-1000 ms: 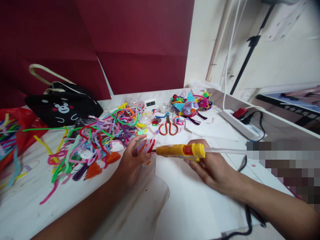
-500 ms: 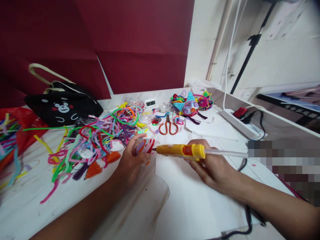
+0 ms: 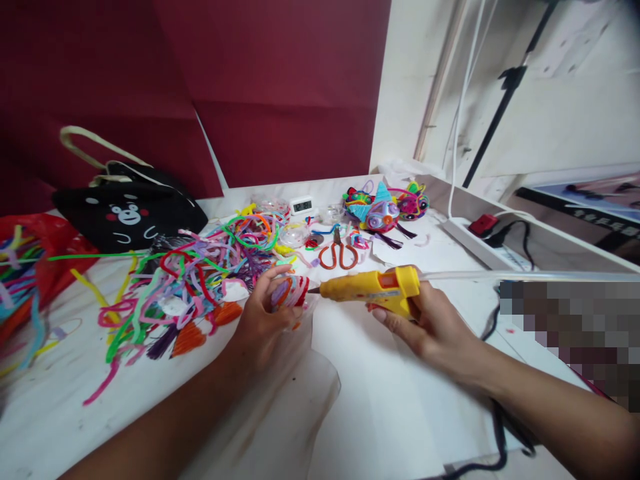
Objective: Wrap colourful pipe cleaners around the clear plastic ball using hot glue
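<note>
My left hand [image 3: 266, 315] is wrapped round a small round craft piece [image 3: 291, 293] with red, white, orange and purple strips. My right hand [image 3: 425, 320] grips a yellow glue gun [image 3: 367, 287], a clear stick trailing from its back end. The gun's dark nozzle points left, close to the right side of the craft piece; whether it touches is hard to tell. Under both hands lie white sheets [image 3: 370, 387] on the table.
Behind my left hand spreads a pile of coloured pipe cleaners [image 3: 200, 267]. Orange-handled scissors [image 3: 339, 255], a small clock [image 3: 301, 206] and colourful finished crafts [image 3: 383, 212] lie further back. A black bag [image 3: 127, 213] is at left, a power strip [image 3: 475, 247] at right.
The glue gun has turned, its rear rising and its handle now showing more. Its nozzle has shifted slightly right from the craft piece. My left hand has hardly moved.
</note>
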`<state>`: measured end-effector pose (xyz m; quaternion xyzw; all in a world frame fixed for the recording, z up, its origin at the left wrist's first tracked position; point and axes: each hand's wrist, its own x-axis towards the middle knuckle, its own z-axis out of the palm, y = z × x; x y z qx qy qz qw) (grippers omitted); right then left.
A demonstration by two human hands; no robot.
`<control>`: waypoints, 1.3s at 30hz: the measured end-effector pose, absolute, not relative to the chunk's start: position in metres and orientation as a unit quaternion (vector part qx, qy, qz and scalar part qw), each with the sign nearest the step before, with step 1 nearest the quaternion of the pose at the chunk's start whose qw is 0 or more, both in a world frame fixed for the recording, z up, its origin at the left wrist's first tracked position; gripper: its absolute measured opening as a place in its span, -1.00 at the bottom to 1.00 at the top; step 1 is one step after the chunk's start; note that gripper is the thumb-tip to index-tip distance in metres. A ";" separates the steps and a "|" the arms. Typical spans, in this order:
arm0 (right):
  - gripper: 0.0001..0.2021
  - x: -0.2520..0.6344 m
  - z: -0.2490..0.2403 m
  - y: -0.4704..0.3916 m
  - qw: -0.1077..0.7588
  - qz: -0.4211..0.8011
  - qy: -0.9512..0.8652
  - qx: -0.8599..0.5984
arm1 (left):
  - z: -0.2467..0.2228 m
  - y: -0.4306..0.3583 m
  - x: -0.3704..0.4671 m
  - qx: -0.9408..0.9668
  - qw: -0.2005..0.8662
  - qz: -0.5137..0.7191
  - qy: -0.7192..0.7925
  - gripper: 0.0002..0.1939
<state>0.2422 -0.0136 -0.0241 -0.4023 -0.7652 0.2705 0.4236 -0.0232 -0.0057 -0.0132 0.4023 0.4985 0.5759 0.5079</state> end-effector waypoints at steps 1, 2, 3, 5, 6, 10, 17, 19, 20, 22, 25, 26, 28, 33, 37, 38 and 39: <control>-0.84 0.242 -0.024 -0.013 0.430 0.298 -0.746 -0.413 | -0.013 -0.006 -0.024 0.401 0.508 0.576 0.499 -0.21; -0.80 0.242 -0.022 -0.011 0.438 0.327 -0.724 -0.420 | -0.013 -0.006 -0.024 0.402 0.508 0.575 0.500 -0.21; -0.76 0.242 -0.020 -0.010 0.444 0.359 -0.702 -0.427 | -0.013 -0.005 -0.026 0.403 0.505 0.576 0.501 -0.21; -0.69 0.241 -0.014 -0.005 0.445 0.422 -0.660 -0.434 | -0.014 -0.004 -0.029 0.409 0.491 0.584 0.501 -0.22; -0.64 0.241 -0.011 -0.003 0.439 0.453 -0.642 -0.437 | -0.015 -0.003 -0.031 0.412 0.482 0.590 0.500 -0.24; -0.53 0.240 -0.005 0.005 0.378 0.538 -0.602 -0.453 | -0.018 0.002 -0.037 0.433 0.447 0.610 0.491 -0.26; -0.60 0.241 -0.014 0.008 0.237 0.593 -0.616 -0.461 | -0.025 0.001 -0.039 0.475 0.418 0.605 0.483 -0.19; -0.62 0.243 -0.013 0.009 0.196 0.501 -0.677 -0.502 | -0.026 0.000 -0.041 0.491 0.409 0.597 0.485 -0.17; -0.63 0.245 -0.011 0.010 0.173 0.428 -0.710 -0.531 | -0.027 0.000 -0.041 0.502 0.406 0.591 0.484 -0.17; -0.63 0.246 -0.005 0.009 0.132 0.266 -0.750 -0.591 | -0.029 0.000 -0.042 0.524 0.396 0.582 0.479 -0.17; -0.74 0.242 0.003 0.005 0.162 0.147 -0.763 -0.608 | -0.031 0.001 -0.042 0.554 0.371 0.577 0.472 -0.17; -0.78 0.239 0.006 0.003 0.189 0.171 -0.767 -0.588 | -0.032 0.001 -0.041 0.562 0.362 0.578 0.469 -0.16; -0.85 0.227 0.008 -0.002 0.241 0.301 -0.761 -0.522 | -0.032 0.002 -0.039 0.574 0.340 0.584 0.463 -0.15; -0.69 0.184 0.003 -0.009 0.316 0.599 -0.585 -0.447 | -0.023 -0.004 -0.033 0.589 0.291 0.575 0.487 -0.16; -0.49 0.157 0.003 -0.011 0.379 0.662 -0.498 -0.412 | -0.015 -0.009 -0.030 0.595 0.276 0.585 0.477 -0.17; -0.49 0.152 0.004 -0.012 0.397 0.666 -0.486 -0.404 | -0.015 -0.010 -0.030 0.595 0.274 0.589 0.474 -0.17; -0.49 0.149 0.005 -0.012 0.412 0.668 -0.477 -0.395 | -0.014 -0.010 -0.029 0.594 0.272 0.593 0.471 -0.17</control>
